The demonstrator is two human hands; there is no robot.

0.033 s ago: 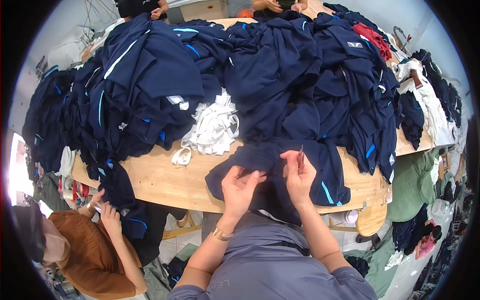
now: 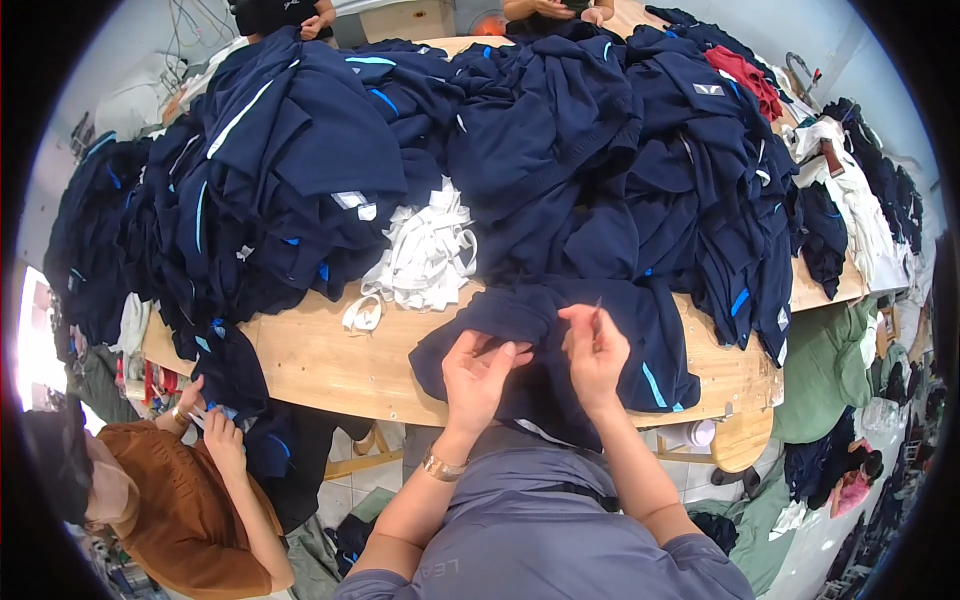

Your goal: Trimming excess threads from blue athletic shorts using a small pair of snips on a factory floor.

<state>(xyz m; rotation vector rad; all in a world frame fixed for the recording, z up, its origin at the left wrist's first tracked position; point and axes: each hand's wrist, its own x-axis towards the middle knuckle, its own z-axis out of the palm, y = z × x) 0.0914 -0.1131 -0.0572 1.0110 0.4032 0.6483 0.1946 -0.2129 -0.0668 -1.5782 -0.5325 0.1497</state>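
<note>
A navy garment [image 2: 645, 325] with a light blue stripe lies bunched at the table's front edge. My left hand [image 2: 474, 378] is closed on a fold of it, thumb against the fingers. To the right, my right hand [image 2: 596, 358] is curled just over the same cloth. A small pair of thread snips [image 2: 599, 303] is in that hand, only its dark tip showing above the fingers. The rest of the snips is hidden by the hand.
Navy garments [image 2: 300, 150] are heaped across the wooden table [image 2: 330, 370]. White strips [image 2: 430, 245] lie in a pile left of my work. A person in a brown shirt [image 2: 190, 500] handles navy cloth close on the left. Two more people's hands show at the far side.
My right hand has turned slightly, so less of the snips shows. My left hand stays on the fold. The person on the left has shifted their cloth a little.
</note>
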